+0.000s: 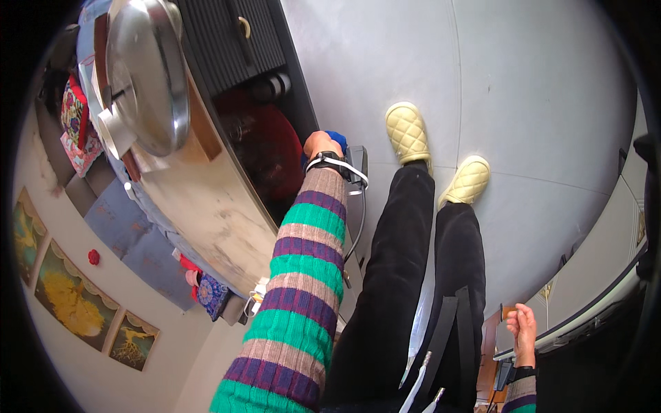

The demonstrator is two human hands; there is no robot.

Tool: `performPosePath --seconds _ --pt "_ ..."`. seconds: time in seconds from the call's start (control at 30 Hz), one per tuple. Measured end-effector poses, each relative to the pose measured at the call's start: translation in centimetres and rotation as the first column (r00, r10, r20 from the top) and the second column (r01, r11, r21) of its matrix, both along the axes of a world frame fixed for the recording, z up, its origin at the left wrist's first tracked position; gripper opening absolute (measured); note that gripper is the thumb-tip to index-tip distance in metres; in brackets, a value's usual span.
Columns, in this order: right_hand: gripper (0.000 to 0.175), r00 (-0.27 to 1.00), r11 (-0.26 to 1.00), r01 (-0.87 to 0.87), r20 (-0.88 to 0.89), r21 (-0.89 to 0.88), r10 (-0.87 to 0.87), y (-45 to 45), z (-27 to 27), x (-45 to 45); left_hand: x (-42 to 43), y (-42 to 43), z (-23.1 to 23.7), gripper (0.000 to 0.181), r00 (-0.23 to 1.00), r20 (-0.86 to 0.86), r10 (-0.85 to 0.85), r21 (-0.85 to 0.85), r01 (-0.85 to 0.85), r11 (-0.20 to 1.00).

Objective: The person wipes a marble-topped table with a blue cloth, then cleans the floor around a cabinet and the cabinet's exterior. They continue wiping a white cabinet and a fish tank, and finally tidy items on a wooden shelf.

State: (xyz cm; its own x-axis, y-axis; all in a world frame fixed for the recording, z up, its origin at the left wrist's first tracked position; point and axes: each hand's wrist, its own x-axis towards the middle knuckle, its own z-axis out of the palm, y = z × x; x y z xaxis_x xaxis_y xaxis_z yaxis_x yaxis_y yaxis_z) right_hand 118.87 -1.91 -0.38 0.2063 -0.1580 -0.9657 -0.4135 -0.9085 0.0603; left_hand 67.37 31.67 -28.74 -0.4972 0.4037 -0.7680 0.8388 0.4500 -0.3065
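My left hand [323,144] reaches down beside the open shelf of a low table, its fingers closed around a bunched blue cloth [337,138]. Most of the cloth is hidden behind the hand and wrist. A grey device [357,159] with a cable is strapped to that wrist. Inside the shelf, close to the hand, sits a large dark-red rounded object [273,149]. My right hand [522,328] hangs at the lower right, away from the table. Its fingers are loosely curled, and no held thing is visible in it.
On the marble-patterned tabletop [206,222] stand a large shiny metal domed object [150,77] and a white cup [116,131]. A dark drawer [232,36] adjoins the shelf. My yellow slippers [408,131] rest on the grey floor [532,103]. A white cabinet [583,299] curves along the right.
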Motion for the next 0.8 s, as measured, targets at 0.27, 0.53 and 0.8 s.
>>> performPosePath --seconds 0.27,0.53,0.8 --pt "0.019 0.999 0.999 0.052 0.009 -0.007 -0.052 3.1 0.7 -3.2 3.9 13.5 -4.2 0.025 0.154 0.093 0.984 0.707 -0.706 0.044" --pt "0.019 0.997 0.997 0.079 -0.001 -0.026 -0.079 4.0 0.8 -3.8 8.4 10.8 1.0 0.040 0.824 0.069 0.563 0.642 -0.469 0.607" --pt "0.020 0.998 1.000 0.022 0.055 0.009 -0.022 6.4 1.8 -3.5 5.7 17.5 -3.7 0.028 0.852 0.459 0.251 0.749 -0.523 0.405"
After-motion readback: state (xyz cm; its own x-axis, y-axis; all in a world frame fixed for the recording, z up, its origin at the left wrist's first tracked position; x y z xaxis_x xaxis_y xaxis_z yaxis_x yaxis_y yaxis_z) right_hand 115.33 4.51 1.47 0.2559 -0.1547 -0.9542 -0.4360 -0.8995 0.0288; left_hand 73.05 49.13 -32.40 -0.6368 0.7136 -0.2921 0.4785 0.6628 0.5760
